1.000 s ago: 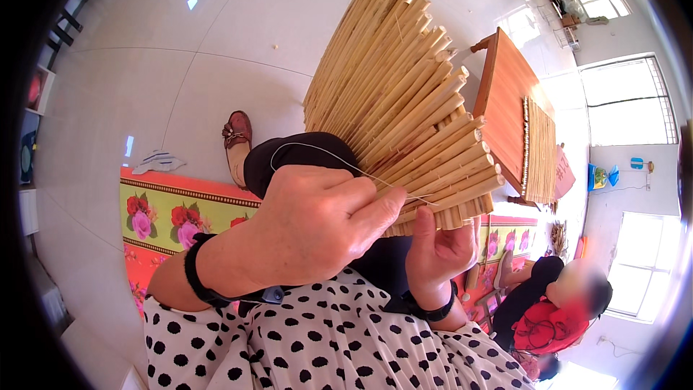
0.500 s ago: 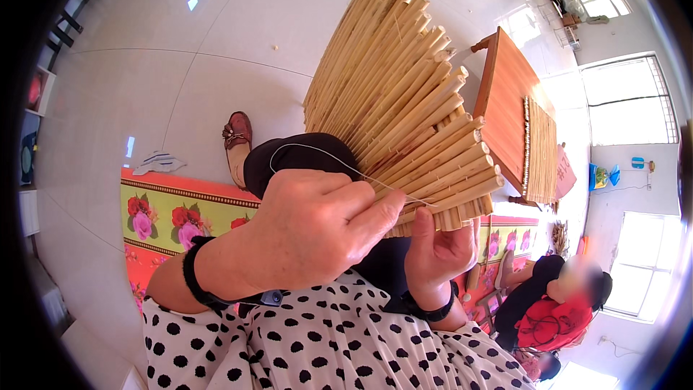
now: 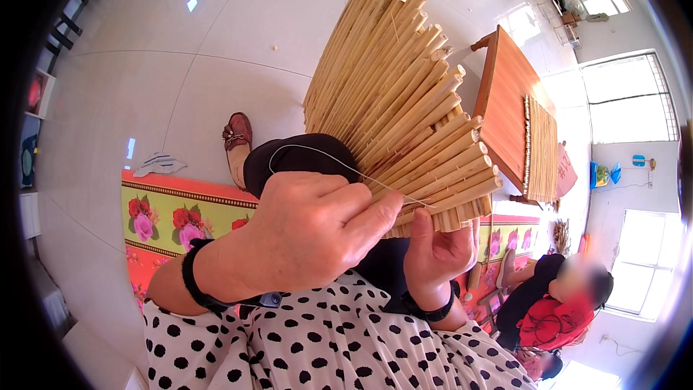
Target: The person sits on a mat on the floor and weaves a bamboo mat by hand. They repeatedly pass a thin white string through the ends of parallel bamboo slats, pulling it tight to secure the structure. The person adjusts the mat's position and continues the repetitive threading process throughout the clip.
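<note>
A mat of pale reed stalks (image 3: 404, 101), bound side by side, stands folded in front of me, its cut stalk ends toward the right. My right hand (image 3: 440, 253) grips the mat's near edge, thumb pressed on top and fingers curled at the side. Close to that edge, my left hand (image 3: 303, 231) is closed with its fingertips against the stalks; whatever lies inside its grip is hidden. A thin white thread (image 3: 317, 149) loops over my dark-clad knee, passes by the left fingertips and reaches the mat beside my right thumb.
At the right stands a wooden table (image 3: 512, 94) with another reed mat (image 3: 540, 148) on it. Behind it to the lower right sits a person in red (image 3: 552, 321). A flowered floor covering (image 3: 180, 209) lies beneath me, with a striped cloth (image 3: 160, 163) at its edge.
</note>
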`<state>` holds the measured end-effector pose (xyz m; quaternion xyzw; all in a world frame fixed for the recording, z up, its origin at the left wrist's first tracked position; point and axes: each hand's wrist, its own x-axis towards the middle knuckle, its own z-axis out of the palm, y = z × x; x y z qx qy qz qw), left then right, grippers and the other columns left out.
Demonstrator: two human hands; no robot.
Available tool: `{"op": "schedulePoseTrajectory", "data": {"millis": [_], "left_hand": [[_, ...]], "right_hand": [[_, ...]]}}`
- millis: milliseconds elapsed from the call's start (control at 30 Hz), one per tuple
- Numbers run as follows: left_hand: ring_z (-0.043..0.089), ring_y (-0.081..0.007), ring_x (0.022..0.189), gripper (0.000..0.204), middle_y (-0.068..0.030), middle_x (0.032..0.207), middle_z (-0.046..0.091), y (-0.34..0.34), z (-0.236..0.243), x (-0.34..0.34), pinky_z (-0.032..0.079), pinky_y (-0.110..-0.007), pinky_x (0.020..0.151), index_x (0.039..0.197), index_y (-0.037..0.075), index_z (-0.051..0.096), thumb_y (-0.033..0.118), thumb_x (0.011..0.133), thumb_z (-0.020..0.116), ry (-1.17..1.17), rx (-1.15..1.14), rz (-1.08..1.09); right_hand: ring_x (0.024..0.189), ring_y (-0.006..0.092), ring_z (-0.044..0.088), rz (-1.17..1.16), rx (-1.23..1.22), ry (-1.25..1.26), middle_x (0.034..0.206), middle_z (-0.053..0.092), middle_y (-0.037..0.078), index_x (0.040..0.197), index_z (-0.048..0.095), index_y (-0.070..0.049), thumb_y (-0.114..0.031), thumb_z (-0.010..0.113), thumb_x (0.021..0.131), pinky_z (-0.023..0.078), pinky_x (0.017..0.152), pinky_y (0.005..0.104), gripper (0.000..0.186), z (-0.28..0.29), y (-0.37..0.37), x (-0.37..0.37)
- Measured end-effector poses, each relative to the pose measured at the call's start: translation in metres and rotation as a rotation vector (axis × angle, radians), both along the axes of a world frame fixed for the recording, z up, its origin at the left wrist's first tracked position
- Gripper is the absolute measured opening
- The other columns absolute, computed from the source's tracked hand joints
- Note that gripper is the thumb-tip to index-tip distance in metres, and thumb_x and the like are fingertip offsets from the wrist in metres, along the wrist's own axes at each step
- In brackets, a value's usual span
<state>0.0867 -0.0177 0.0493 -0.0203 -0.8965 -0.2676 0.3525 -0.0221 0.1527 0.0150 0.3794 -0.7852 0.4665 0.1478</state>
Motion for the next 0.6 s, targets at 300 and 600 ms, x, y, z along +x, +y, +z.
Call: {"op": "schedulePoseTrajectory", "data": {"millis": [300, 600], "left_hand": [[0.043, -0.0124, 0.044, 0.039, 0.0016, 0.055, 0.04, 0.0005, -0.0003, -0.0009, 0.033, -0.026, 0.038, 0.099, 0.004, 0.073, 0.004, 0.06, 0.072, 0.013, 0.007, -0.002], [0.042, -0.0123, 0.044, 0.038, 0.0017, 0.055, 0.038, 0.0001, 0.0028, 0.0008, 0.032, -0.027, 0.038, 0.1, 0.003, 0.073, 0.005, 0.062, 0.073, -0.002, -0.023, -0.006]], "right_hand": [[0.078, 0.0271, 0.067, -0.014, -0.022, 0.001, 0.095, 0.068, 0.016, 0.103, 0.067, 0.006, -0.008, 0.082, 0.071, 0.051, 0.069, 0.0292, 0.038, -0.0016, -0.0008, 0.0005], [0.076, 0.0269, 0.065, -0.017, -0.009, 0.011, 0.092, 0.067, 0.015, 0.103, 0.067, 0.005, -0.009, 0.083, 0.071, 0.051, 0.067, 0.0297, 0.039, -0.001, -0.0008, 0.0004]]}}
